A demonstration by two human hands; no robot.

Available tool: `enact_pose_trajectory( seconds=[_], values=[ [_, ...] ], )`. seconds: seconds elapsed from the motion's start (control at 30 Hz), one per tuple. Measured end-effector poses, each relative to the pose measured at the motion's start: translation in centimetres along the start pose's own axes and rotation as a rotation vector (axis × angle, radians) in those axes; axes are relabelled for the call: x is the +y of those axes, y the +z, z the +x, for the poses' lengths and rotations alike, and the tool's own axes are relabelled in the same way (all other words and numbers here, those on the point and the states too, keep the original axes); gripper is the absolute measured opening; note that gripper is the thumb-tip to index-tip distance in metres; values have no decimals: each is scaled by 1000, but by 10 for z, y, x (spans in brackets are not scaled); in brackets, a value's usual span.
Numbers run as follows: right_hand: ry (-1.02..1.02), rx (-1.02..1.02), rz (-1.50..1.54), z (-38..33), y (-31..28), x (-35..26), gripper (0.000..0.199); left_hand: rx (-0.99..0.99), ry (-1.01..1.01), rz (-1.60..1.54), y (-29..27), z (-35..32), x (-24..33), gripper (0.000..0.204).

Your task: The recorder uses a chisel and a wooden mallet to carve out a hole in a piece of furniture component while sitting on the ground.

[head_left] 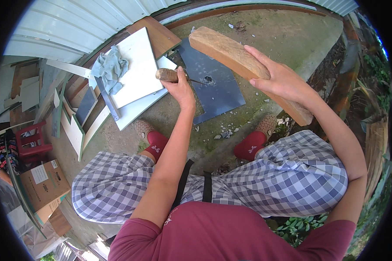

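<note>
My left hand is closed round a wooden-handled chisel, whose thin metal shaft points right. Its tip reaches a ragged, broken patch in a dark grey board lying on the ground; whether the tip touches cannot be made out. In my right hand is a thick wooden block, gripped round its middle and raised above the board's right side. The block slants from upper left to lower right.
White panels with a grey-blue cloth lie at the left, beside a brown board. Small chips are scattered between my feet. Board offcuts, a red stool and a cardboard box stand farther left; timber and plants line the right.
</note>
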State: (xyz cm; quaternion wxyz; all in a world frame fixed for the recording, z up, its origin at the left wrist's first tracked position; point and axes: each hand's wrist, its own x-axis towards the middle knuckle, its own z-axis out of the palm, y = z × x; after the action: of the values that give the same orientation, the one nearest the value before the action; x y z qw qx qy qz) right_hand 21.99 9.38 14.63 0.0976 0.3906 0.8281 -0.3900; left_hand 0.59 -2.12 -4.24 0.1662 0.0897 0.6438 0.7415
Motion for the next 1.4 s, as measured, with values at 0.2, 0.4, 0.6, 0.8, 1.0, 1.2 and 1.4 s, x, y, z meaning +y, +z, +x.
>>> enact_pose_trajectory(
  seconds=[0.2, 0.4, 0.6, 0.8, 1.0, 1.2, 1.4],
  values=[
    [23, -49, -1, 0, 1, 3, 81, 4, 40, 61, 2, -3, -3, 62],
    [34, -45, 13, -1, 1, -2, 80, -42, 56, 88, 6, -11, 5, 52],
    [-66, 37, -60, -9, -9, -36, 80, -124, 37, 34, 20, -21, 8, 32],
    [-503, 162, 40, -40, -45, -115, 82, -133, 45, -57, 25, -23, 5, 27],
    [-381, 90, -310, 8, 16, -63, 74, -172, 175, 10, 28, -27, -8, 30],
    [-476, 161, -178, 0, -6, -106, 74, -257, 55, 134, 19, -42, -15, 35],
    [-546, 129, -274, 16, 16, -68, 75, -296, 90, 179, 21, -43, -10, 35]
  ],
)
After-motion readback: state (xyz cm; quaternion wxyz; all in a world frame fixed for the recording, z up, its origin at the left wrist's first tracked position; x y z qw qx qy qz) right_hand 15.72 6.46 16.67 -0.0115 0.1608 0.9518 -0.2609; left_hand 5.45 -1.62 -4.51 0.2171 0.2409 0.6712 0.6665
